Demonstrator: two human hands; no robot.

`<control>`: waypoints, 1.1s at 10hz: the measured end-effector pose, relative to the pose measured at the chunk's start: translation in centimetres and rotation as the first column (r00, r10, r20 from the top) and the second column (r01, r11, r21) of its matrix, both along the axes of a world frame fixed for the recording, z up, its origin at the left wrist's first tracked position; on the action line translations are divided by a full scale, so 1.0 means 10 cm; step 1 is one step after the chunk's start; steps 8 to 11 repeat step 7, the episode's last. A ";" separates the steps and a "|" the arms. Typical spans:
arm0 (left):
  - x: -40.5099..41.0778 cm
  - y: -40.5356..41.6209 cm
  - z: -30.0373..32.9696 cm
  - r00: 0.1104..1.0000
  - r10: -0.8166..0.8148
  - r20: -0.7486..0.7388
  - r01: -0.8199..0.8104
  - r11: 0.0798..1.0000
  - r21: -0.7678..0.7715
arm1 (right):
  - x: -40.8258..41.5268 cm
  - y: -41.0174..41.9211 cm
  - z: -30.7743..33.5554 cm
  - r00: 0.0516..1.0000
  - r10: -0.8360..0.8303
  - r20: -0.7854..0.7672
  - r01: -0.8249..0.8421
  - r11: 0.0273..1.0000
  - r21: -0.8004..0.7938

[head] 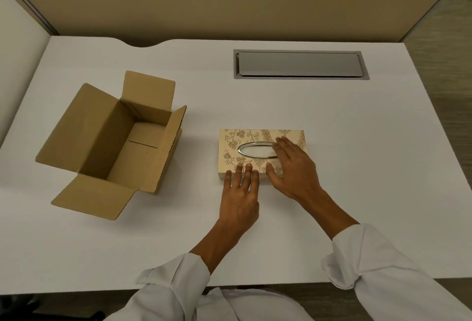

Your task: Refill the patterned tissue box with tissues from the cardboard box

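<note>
Beige floral-patterned tissue box (255, 139) with a silver oval opening lies under both hands on the white tabletop (357, 167). Left hand (240, 198) lies flat, fingers (245, 172) spread loose over the near edge. Right hand (293, 167) rests open on top, fingers (281, 143) crossing the oval's right end. Well left of the fingers sits the open brown cardboard box (112, 139), flaps splayed.

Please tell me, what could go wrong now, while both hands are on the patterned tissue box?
1. The cardboard box looks empty inside, so the refill may already be done, or no tissues remain to load.
2. The right hand lies over one end of the oval opening; pressing there could push the tissue down out of reach.
3. The left hand touches only the near edge of the tissue box, so it might slide on the smooth table.
</note>
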State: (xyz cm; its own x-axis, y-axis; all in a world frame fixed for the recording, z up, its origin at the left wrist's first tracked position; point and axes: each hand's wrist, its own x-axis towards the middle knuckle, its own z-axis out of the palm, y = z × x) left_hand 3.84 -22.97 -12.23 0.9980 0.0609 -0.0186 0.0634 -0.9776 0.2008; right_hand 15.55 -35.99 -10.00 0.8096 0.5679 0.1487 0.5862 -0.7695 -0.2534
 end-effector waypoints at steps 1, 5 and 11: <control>0.12 0.12 0.01 0.987 -0.008 0.161 0.019 0.997 -0.069 | 0.07 -0.03 -0.05 0.995 0.025 -0.097 -0.037 0.990 -0.133; 0.52 0.62 -0.11 0.992 -0.108 -0.062 0.103 0.992 -0.067 | 0.12 -0.08 -0.23 0.960 -0.106 -0.258 0.028 0.958 -0.286; 0.56 0.61 0.04 0.996 -0.063 -0.060 0.050 0.980 -0.195 | 0.20 -0.17 -0.13 0.974 -0.072 -0.215 0.025 0.977 -0.211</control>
